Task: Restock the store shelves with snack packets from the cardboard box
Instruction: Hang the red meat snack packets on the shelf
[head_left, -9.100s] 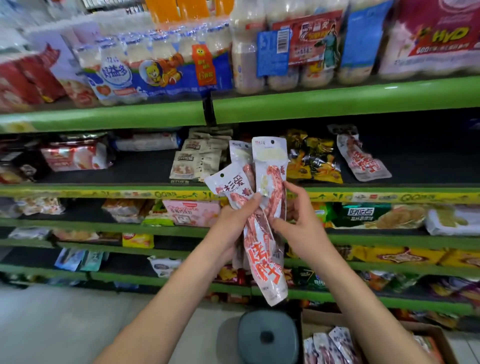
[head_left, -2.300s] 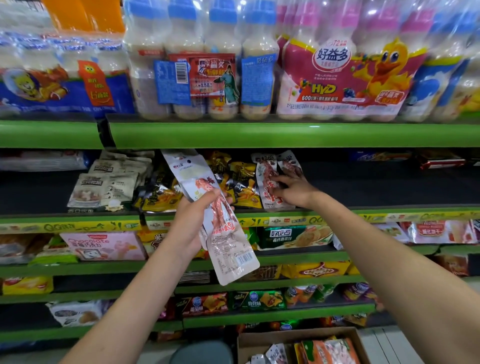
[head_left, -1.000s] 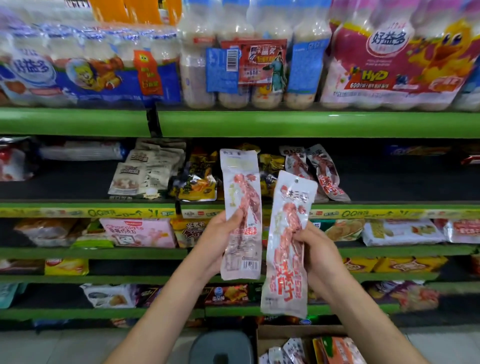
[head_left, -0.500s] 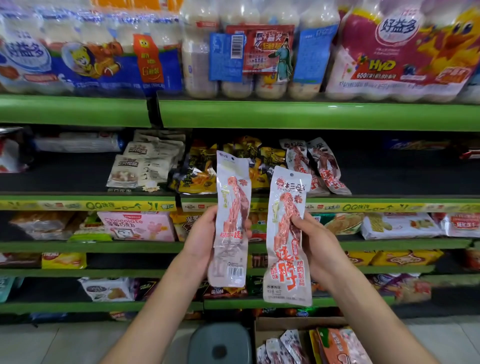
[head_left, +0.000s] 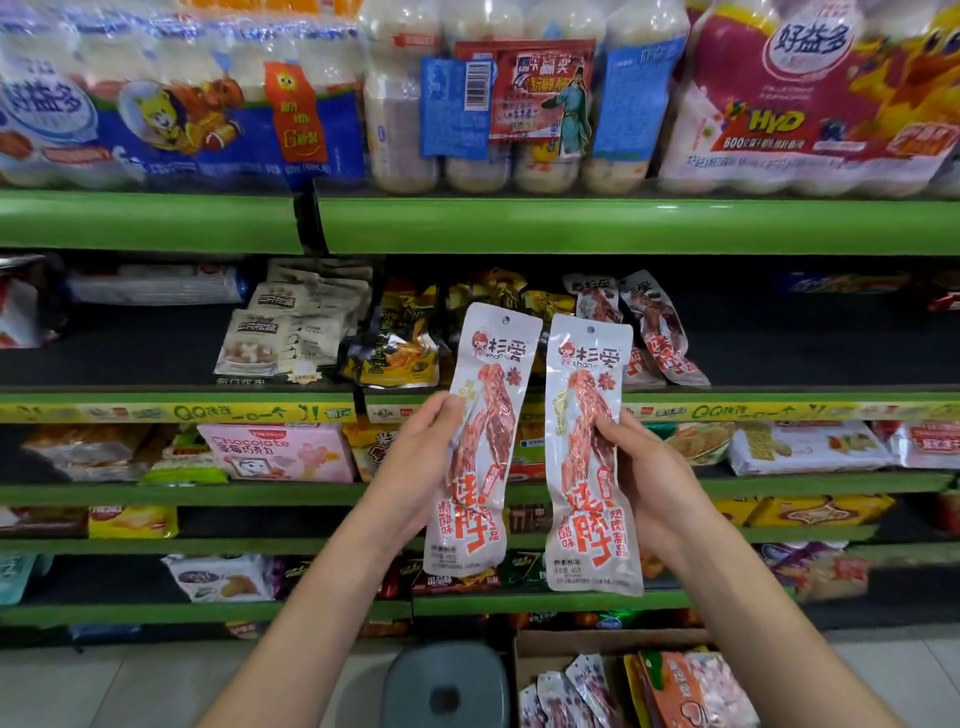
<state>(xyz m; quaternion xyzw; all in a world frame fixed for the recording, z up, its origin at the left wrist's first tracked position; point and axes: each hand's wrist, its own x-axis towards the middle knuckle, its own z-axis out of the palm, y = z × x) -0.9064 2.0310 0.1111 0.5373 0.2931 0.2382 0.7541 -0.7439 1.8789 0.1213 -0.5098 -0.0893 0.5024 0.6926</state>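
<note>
Facing you are green store shelves (head_left: 519, 226) stacked in tiers, bottled drinks on top and snacks below, over a pale tiled floor. Your left hand (head_left: 415, 467) grips one snack packet (head_left: 480, 441) upright, thumb on its front; your right hand (head_left: 652, 478) grips a second packet (head_left: 592, 457) just beside it. Two matching packets (head_left: 644, 332) lie on the shelf at 1 o'clock. At 5 o'clock, the cardboard box (head_left: 597, 642) holds more, uncountable, beside a grey stool (head_left: 447, 686).

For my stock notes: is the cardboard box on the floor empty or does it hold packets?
Not empty. The cardboard box is open, and packets show inside.
</note>
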